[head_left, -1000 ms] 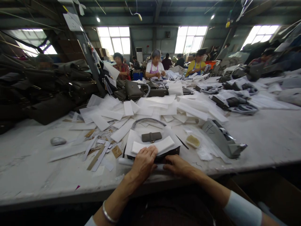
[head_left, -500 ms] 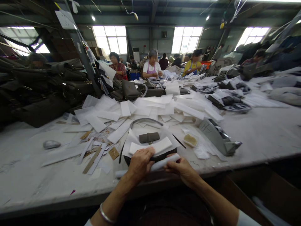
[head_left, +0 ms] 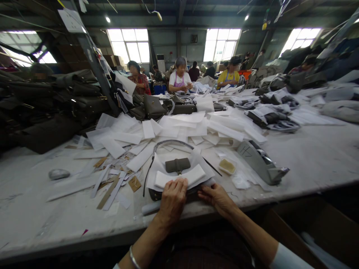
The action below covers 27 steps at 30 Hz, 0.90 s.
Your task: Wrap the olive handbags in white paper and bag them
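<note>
While hands (head_left: 173,198) are half-curled, left touching strip (head_left: 195,175)

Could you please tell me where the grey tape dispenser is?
In the head view, the dispenser sits on the table right of the bag, just past the yellowish block.

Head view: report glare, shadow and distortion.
Head view: the bright multi-paned rectangular windows glare nearly white; head view, left: the heaped dark leather-like bags sink into shadow, folds hard to separate; head view, far sides: the outermost windows lean, suggesting wide-angle distortion; head view, centre: the flat white padding strip is bright, not washed out.
</note>
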Available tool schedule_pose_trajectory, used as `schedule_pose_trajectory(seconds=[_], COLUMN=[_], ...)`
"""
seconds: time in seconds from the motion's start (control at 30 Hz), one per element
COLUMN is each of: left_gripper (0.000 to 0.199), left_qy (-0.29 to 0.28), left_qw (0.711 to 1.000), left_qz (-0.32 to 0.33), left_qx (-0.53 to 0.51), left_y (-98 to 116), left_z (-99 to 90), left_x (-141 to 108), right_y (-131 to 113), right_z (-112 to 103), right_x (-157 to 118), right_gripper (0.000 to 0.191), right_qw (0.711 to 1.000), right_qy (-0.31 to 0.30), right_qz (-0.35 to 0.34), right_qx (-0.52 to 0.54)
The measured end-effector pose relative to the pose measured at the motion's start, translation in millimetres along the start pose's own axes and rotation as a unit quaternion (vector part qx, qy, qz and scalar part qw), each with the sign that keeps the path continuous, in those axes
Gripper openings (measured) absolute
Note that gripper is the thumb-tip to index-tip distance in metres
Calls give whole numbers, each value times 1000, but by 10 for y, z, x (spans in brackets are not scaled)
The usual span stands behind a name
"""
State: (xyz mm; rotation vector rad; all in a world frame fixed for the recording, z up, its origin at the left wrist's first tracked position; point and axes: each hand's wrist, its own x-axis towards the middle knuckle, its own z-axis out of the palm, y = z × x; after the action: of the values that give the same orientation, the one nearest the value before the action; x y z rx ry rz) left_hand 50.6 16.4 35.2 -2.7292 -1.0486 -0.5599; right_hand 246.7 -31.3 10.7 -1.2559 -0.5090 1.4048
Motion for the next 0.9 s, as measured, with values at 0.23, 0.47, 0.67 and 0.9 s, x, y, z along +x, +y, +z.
schedule_pose_trajectory(seconds=[0.23,0.47,0.67,0.9], left_gripper=[33,33,45,48], left_qy=[32,8,-34,-185], left_qw=[999,999,995,981], left_qz=[30,14,6,32], left_qx=[12,49,92,50], left_y=[-29,7,-206,-437], left_z=[47,17,-127,-472], left_x=[13,13,-18,148], right_y=[-337,-502,-578,-765], right_z=[-245,285,245,323], right_x=[-265,1,195,146], right_gripper=[49,43,47,58], right_qw=[711,454,463,492], right_qy=[175,-128,-195,-220], right_qz=[-460,-532,-458,-420], right_qx=[-501,-704,-734,-730])
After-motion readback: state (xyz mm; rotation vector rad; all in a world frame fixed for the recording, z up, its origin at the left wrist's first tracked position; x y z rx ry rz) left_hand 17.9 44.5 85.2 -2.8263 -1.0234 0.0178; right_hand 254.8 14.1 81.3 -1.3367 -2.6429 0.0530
